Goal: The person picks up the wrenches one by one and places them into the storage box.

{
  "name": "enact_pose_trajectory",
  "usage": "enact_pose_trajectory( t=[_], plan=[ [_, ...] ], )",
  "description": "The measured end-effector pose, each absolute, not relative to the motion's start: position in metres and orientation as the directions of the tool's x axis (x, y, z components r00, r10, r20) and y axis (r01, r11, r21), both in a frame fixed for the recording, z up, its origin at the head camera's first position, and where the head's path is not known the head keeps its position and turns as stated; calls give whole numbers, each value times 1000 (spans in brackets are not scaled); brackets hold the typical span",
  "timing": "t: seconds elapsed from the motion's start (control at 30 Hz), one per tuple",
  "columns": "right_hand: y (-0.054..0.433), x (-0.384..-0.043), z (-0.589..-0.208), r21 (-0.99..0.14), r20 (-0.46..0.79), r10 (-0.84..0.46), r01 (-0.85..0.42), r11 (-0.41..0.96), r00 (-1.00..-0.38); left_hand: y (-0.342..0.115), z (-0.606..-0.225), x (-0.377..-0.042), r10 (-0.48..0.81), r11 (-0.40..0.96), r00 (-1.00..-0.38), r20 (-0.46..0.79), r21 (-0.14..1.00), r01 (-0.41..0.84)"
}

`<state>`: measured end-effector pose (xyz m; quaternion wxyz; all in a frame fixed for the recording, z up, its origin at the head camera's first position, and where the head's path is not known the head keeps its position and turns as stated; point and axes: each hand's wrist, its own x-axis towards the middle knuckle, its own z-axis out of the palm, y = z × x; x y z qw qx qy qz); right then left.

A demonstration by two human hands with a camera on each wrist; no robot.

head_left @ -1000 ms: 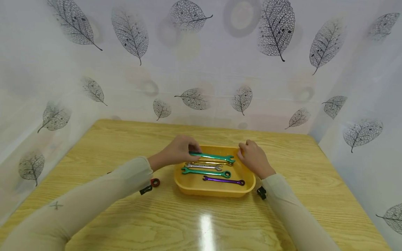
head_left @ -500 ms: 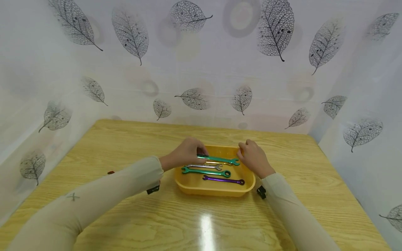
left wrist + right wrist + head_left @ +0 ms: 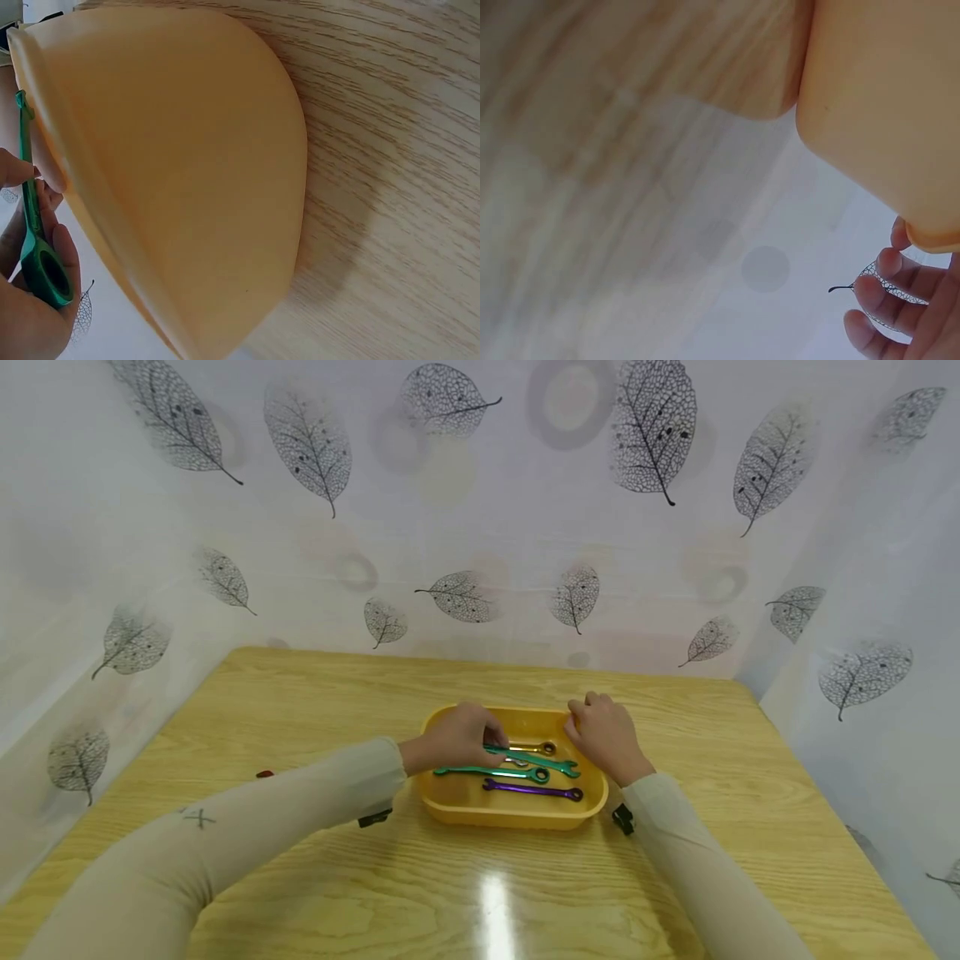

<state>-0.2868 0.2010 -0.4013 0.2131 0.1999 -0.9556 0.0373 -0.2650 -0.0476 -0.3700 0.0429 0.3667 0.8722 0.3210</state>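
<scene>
My left hand (image 3: 467, 735) pinches a green combination wrench (image 3: 551, 762) over the yellow plastic tray (image 3: 510, 817). In the left wrist view the ring end of that green wrench (image 3: 31, 202) shows near the palm, beyond the tray's rim. Below the hand, inside the tray, lie a second green wrench (image 3: 498, 772), a gold wrench (image 3: 534, 747) and a purple wrench (image 3: 532, 789). A silver wrench (image 3: 517, 762) is mostly hidden. At the tray's right back corner my right hand (image 3: 606, 735) grips the rim; its fingers (image 3: 885, 300) show in the right wrist view.
The tray stands on a wood-grain table (image 3: 420, 893). A small red thing (image 3: 265, 773) shows on the table behind the left sleeve. Leaf-patterned curtain (image 3: 517, 527) encloses the back and both sides.
My left hand has moved right and toward me with the green wrench, lower over the tray. It now covers much of the silver wrench. My right hand stays at the rim.
</scene>
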Motion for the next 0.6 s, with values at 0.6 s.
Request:
enact_pose_trajectory(
  t=[0.6],
  plan=[
    [212, -286, -389, 196, 358, -487, -446, 873, -796, -46, -369, -259, 680, 537, -720, 141, 573, 620]
  ],
)
